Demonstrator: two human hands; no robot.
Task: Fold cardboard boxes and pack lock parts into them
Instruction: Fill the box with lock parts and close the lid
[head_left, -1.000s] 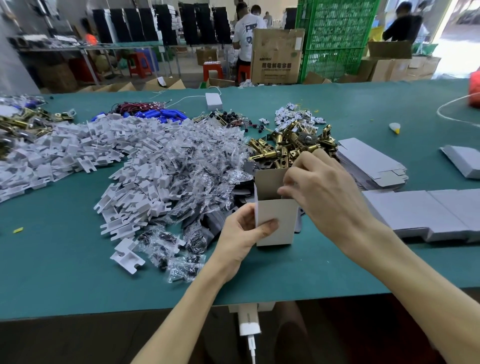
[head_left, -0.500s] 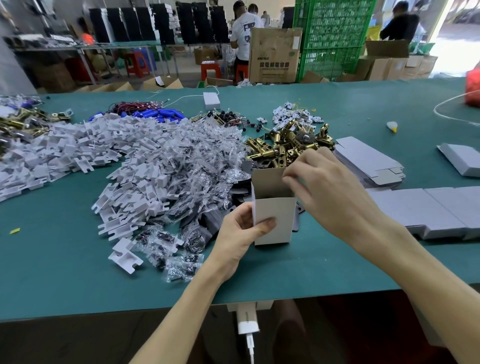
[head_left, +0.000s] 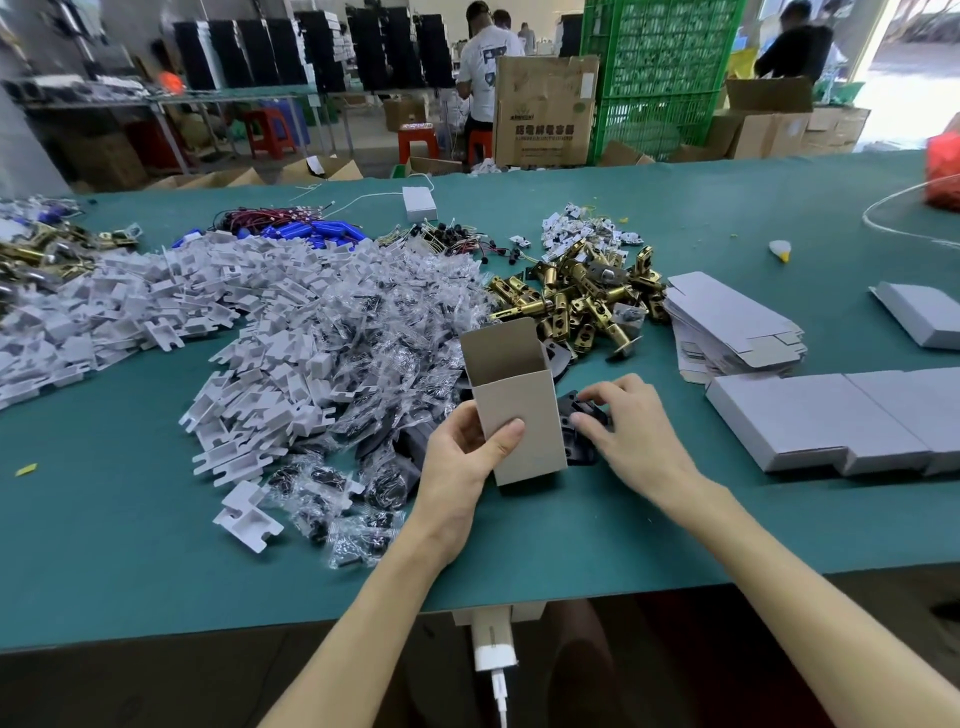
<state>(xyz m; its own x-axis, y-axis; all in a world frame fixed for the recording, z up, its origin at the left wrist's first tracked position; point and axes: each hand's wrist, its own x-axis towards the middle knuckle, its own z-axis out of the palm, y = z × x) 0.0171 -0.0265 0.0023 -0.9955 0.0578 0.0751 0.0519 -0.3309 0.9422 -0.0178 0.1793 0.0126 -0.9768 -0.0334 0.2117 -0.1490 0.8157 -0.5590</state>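
A small grey cardboard box (head_left: 524, 415) stands upright on the green table (head_left: 130, 545), its top flap open. My left hand (head_left: 462, 462) grips its left side, thumb across the front face. Just right of the box lies a black plastic lock part (head_left: 574, 428); my right hand (head_left: 631, 431) pinches it with curled fingers. Behind the box is a heap of brass latch bolts (head_left: 582, 301). To the left spread white plastic brackets (head_left: 249, 415) and clear bags of screws (head_left: 374, 343).
Flat unfolded box blanks (head_left: 727, 327) are stacked at right, with larger grey flats (head_left: 831, 415) nearer me. Blue parts and red wires (head_left: 291, 223) lie at the back. People, brown cartons and a green crate stack stand beyond the table's far edge.
My right hand left the box's open top and dropped to the table right of it, taking hold of the black part. The left hand still holds the box.
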